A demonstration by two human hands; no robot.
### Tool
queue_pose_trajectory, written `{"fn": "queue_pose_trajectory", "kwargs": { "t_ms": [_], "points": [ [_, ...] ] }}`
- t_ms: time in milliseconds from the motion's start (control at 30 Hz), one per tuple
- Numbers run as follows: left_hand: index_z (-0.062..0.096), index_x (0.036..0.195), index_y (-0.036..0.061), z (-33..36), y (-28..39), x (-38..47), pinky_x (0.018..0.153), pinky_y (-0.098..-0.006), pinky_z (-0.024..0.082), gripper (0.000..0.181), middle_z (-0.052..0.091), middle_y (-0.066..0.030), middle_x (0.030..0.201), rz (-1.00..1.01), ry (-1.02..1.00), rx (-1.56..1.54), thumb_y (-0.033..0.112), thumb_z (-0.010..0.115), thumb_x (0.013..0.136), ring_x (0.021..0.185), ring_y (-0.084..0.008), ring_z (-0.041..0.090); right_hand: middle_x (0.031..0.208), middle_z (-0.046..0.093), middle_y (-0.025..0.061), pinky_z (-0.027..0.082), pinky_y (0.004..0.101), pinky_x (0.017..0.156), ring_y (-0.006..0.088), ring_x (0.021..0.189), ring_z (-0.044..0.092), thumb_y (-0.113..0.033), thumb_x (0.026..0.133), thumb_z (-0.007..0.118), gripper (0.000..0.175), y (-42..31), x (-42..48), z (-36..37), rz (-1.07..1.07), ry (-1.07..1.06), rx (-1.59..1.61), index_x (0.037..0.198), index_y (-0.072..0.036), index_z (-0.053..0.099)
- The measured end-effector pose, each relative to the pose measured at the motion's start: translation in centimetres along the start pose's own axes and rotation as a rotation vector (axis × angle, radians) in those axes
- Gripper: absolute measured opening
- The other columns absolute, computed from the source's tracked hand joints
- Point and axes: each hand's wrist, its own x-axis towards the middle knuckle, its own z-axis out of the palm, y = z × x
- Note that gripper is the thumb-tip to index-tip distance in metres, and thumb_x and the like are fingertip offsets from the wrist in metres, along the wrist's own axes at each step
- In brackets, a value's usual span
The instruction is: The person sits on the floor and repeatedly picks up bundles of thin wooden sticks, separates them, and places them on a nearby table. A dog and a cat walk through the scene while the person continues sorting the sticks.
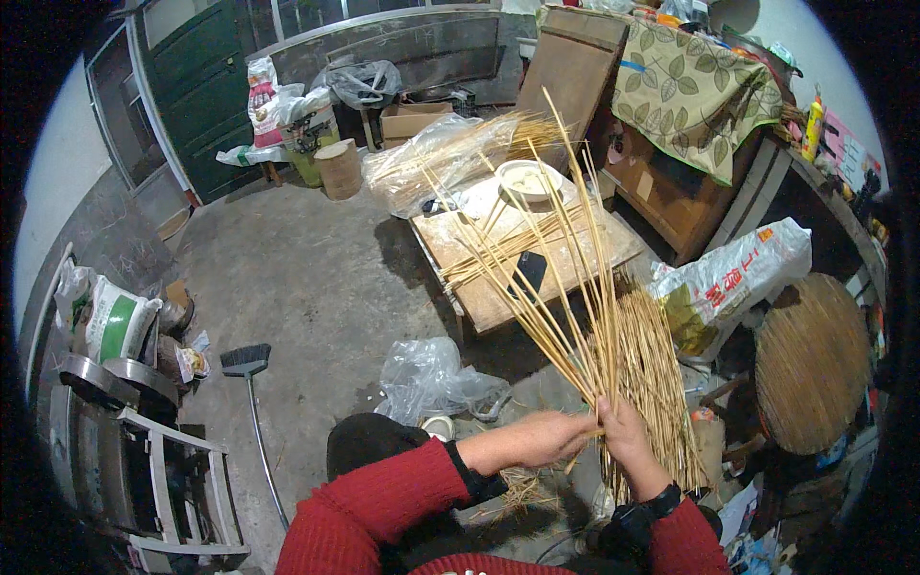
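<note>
My right hand (627, 433) is closed around the lower part of a fanned bunch of long, dry straw stalks (609, 316). The tips spread up and away over a low wooden table (489, 309). Against the lower ends of the bunch, my left hand (557, 437) is curled beside the right one, slightly blurred, with a short stalk end at its fingers. A thick stack of similar stalks (650, 374) leans close to my right hand. Straw scraps (528, 492) lie on the floor below my hands.
On the table are a white bowl (530, 180), a black phone-like object (528, 273), loose stalks (467, 269) and a plastic-wrapped straw bundle (445, 154). A clear plastic bag (431, 377) lies on the floor. A broom (248, 363), a printed sack (740, 284) and a round wooden board (812, 363) stand around.
</note>
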Motion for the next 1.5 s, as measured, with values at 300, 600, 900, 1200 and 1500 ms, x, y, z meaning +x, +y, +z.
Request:
{"fn": "queue_pose_trajectory", "kwargs": {
  "t_ms": [300,600,900,1200,1500],
  "points": [
    [0.061,0.101,0.0038,3.3,-3.4,-3.0,0.074,-0.0434,0.051,0.029,0.060,-0.0181,0.097,-0.064,-0.398,0.528,0.016,0.063,0.075,0.092,-0.0347,0.060,0.068,0.055,0.0187,0.043,0.0419,0.062,0.0333,0.065,0.055,-0.034,0.095,0.046,0.037,-0.6,0.6,-2.7,-0.049,0.142,-0.225,0.086,0.002,0.055],
    [0.059,0.100,0.0011,-12.2,-1.6,-3.1,0.055,-0.0221,0.046,0.021,0.062,-0.0037,0.078,-0.107,1.005,-0.659,0.021,0.052,0.095,0.061,-0.0079,0.056,0.084,0.060,0.0239,0.045,0.0461,0.072,0.0418,0.083,0.057,-0.024,0.091,0.051,0.026,-2.2,-0.3,-0.9,-0.113,0.041,-0.363,0.099,0.000,0.059],
    [0.057,0.096,0.0061,-20.7,-5.9,-7.2,0.043,-0.0193,0.033,0.021,0.047,0.0042,0.064,-0.031,1.389,-1.039,0.027,0.056,0.093,0.049,-0.0041,0.039,0.091,0.060,0.0225,0.046,0.0439,0.076,0.0419,0.087,0.057,-0.010,0.082,0.056,0.023,-1.4,-0.6,-0.4,-0.254,-0.085,-0.428,0.104,0.000,0.058],
    [0.058,0.098,0.0042,-20.0,-6.2,-6.9,0.055,-0.0217,0.048,0.023,0.062,-0.0027,0.075,-0.062,1.546,-0.821,0.022,0.044,0.098,0.059,-0.0080,0.057,0.091,0.061,0.0233,0.046,0.0455,0.074,0.0415,0.085,0.057,-0.014,0.085,0.055,0.023,-0.1,-0.5,-0.4,-0.209,-0.088,-0.422,0.104,-0.001,0.059],
    [0.054,0.078,0.0000,-15.8,-2.9,-5.2,0.054,-0.0298,0.043,0.031,0.052,-0.0037,0.068,-0.051,1.061,0.136,0.021,0.044,0.097,0.059,-0.0137,0.050,0.068,0.058,0.0209,0.044,0.0399,0.060,0.0370,0.064,0.057,-0.025,0.093,0.051,0.027,-1.4,-0.4,-0.5,-0.086,-0.074,-0.345,0.091,0.002,0.059]
  ]
}}
